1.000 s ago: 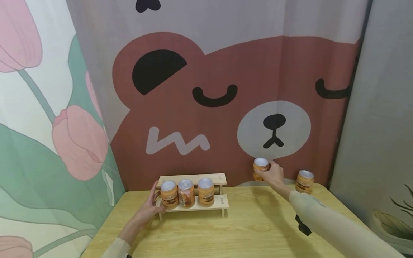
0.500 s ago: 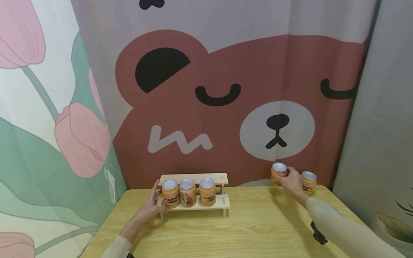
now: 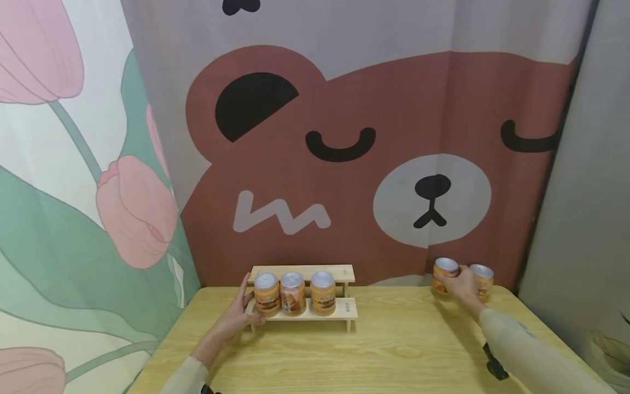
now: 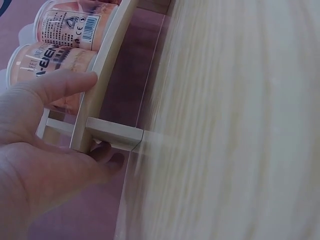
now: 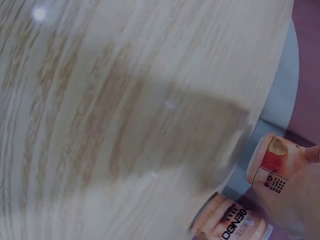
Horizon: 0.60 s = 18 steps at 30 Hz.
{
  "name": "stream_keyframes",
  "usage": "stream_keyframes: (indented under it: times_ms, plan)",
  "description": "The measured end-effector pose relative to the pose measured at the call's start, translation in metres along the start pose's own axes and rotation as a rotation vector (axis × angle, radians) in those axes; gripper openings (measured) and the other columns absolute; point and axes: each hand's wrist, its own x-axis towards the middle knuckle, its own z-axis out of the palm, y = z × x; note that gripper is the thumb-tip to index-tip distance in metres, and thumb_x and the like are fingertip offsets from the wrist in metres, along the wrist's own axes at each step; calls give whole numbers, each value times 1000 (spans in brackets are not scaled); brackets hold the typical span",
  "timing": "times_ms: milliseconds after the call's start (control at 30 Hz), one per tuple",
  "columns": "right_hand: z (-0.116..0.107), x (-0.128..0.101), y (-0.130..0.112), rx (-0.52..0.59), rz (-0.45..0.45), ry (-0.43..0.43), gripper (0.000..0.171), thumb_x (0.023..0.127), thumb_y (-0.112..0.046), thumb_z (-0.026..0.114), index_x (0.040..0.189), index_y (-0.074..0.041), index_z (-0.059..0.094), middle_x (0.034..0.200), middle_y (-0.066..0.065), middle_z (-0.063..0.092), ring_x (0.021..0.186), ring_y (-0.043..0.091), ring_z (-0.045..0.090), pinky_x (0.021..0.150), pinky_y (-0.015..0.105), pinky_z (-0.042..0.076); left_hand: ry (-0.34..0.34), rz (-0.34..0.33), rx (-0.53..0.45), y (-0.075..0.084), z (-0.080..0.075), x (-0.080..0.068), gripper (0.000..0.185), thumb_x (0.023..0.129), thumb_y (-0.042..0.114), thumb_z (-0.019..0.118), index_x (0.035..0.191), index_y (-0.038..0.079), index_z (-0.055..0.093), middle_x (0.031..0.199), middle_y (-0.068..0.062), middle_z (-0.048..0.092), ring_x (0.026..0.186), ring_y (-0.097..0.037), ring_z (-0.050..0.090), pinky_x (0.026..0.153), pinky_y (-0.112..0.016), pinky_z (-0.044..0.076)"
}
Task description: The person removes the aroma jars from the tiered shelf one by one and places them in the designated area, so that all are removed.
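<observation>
My left hand (image 3: 232, 318) grips the left end of a small two-tier wooden rack (image 3: 345, 310). In the left wrist view its thumb (image 4: 67, 84) presses along the lower shelf's edge, with the other fingers around the end by the leg. On that lower shelf stand three orange cans (image 3: 323, 294) with silver tops. At the back right of the table, my right hand (image 3: 465, 287) holds another orange can (image 3: 443, 275) upright. Beside it stands one more orange can (image 3: 484, 280), partly hidden by that hand. In the right wrist view the held can (image 5: 275, 159) appears slightly off the tabletop.
The light wooden table (image 3: 374, 350) has rounded back corners. Behind it hangs a curtain (image 3: 354, 219) printed with a brown bear, and a tulip-printed curtain (image 3: 133, 213) is at the left. A grey curtain (image 3: 581, 219) borders the right side.
My right hand has carried its can rightward and lowered it toward the table's back right corner, close to the standing can. The left hand stays on the rack; the head view has shifted slightly.
</observation>
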Motion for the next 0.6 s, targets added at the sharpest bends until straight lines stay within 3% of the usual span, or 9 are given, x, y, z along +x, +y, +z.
stream_keyframes:
  times_ms: [167, 267, 433, 600]
  plan:
    - [0, -1, 5, -47, 16, 37, 68, 85, -29, 82, 122, 21, 54, 110, 38, 60, 99, 50, 58, 82, 59, 48, 13, -6, -15, 1, 3, 0, 135, 72, -12, 78, 160, 50, -3, 164, -30, 6, 146, -51, 19, 81, -43, 54]
    - [0, -1, 7, -56, -2, 35, 67, 85, -30, 81, 119, 21, 55, 108, 38, 61, 97, 51, 59, 80, 59, 49, 20, -10, -9, 1, 5, 1, 136, 72, -12, 78, 159, 51, -5, 164, -29, 5, 147, -49, 15, 86, -46, 51]
    - [0, -1, 9, -52, -9, 32, 65, 86, -29, 81, 118, 20, 55, 108, 38, 61, 96, 50, 59, 79, 59, 49, 21, -24, -4, 2, 6, 0, 136, 74, -11, 77, 159, 51, -9, 165, -29, 0, 149, -49, 5, 106, -61, 33]
    - [0, -3, 16, -53, 4, 31, 60, 84, -31, 83, 111, 17, 57, 100, 33, 62, 89, 45, 60, 71, 53, 50, 13, -46, -30, 0, 7, -1, 136, 75, -11, 75, 158, 52, -12, 165, -29, -3, 148, -51, -2, 111, -71, 17]
